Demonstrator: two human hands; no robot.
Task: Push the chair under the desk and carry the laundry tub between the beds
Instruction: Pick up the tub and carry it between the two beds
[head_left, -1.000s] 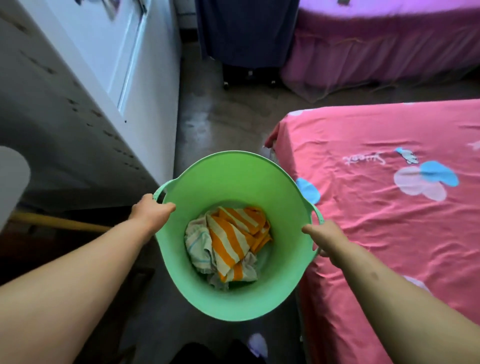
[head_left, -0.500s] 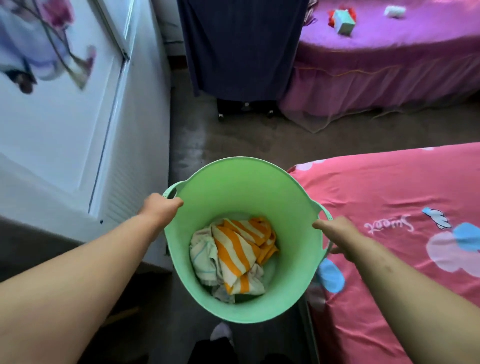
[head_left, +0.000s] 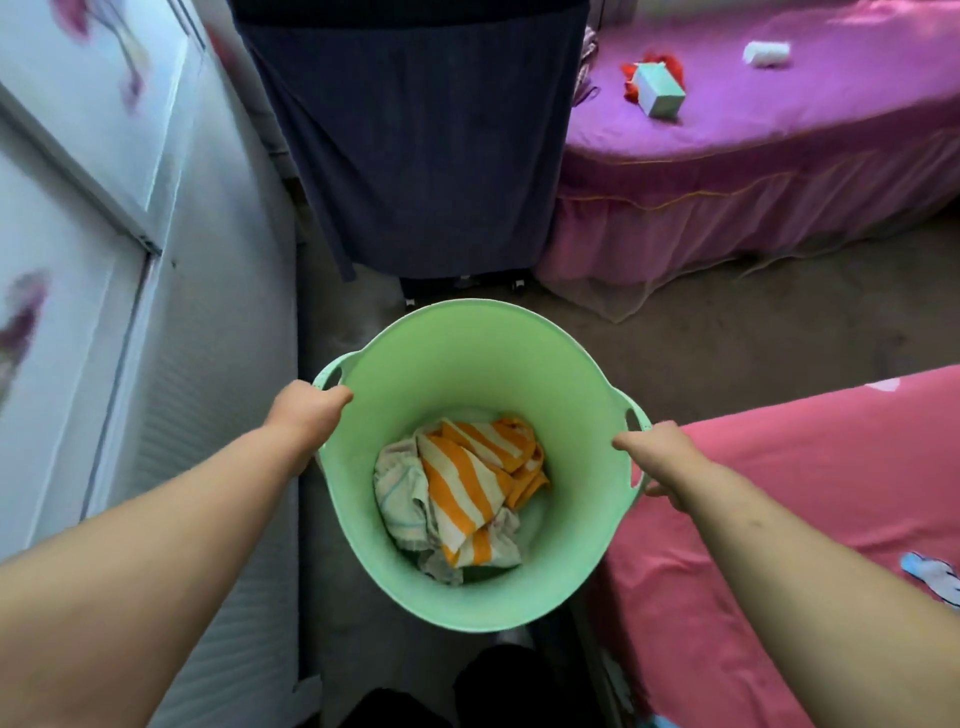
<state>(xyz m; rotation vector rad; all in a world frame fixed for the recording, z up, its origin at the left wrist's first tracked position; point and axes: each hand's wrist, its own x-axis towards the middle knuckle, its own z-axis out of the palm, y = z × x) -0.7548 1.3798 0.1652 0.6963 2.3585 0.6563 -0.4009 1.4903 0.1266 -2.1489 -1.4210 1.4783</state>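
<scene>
A light green laundry tub (head_left: 467, 364) hangs in front of me above the floor, held by both handles. My left hand (head_left: 306, 410) grips the left handle and my right hand (head_left: 660, 457) grips the right one. Inside lies crumpled laundry (head_left: 462, 488), an orange-and-white striped cloth over pale pieces. The pink bed (head_left: 810, 499) is right beside the tub on the right. The purple bed (head_left: 753, 156) stands farther off at the upper right. No chair or desk shows in this view.
A white wardrobe (head_left: 130, 312) runs along the left, leaving a narrow floor passage. Dark blue fabric (head_left: 421, 156) hangs over a wheeled rack straight ahead. A bare floor strip (head_left: 727, 332) lies between the two beds. A small box (head_left: 660, 88) rests on the purple bed.
I have walked forward with the tub: the wardrobe and pink bed slid back past me, and the dark fabric and purple bed came closer. Both hands kept their grip.
</scene>
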